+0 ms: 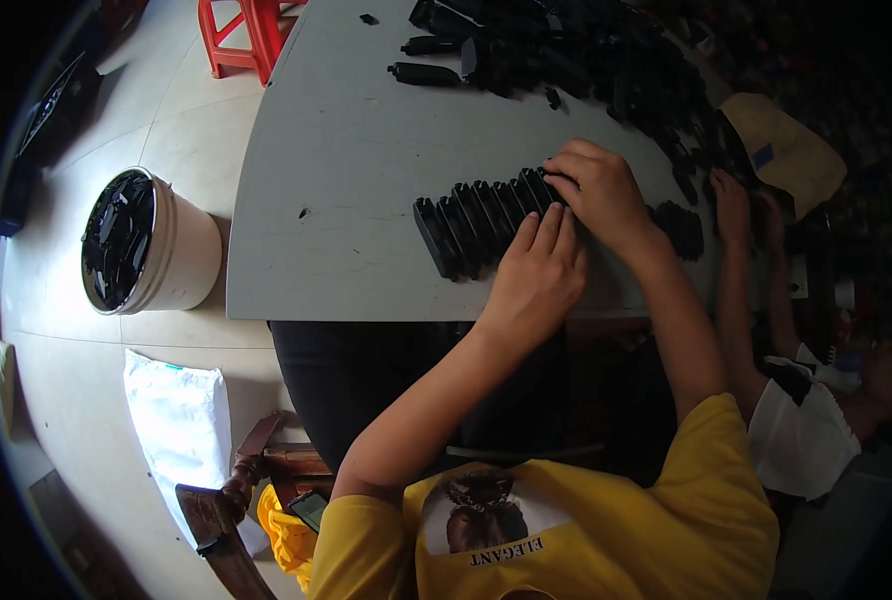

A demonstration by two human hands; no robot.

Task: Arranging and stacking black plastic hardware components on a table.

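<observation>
A slanting row of black ridged plastic parts, long and narrow, stands side by side on the grey table. My left hand rests at the row's right end. Its fingers stretch out over the near half of the last parts, and its thumb is hidden. My right hand reaches the far tip of the row's last part, pinching it between thumb and fingers. The near end of that part is covered by my left hand.
A heap of black parts spreads over the table's far side, with a darker pile right of my wrist. Another person's arm reaches in there. A white bucket of black pieces, a red stool and a white sack are on the floor.
</observation>
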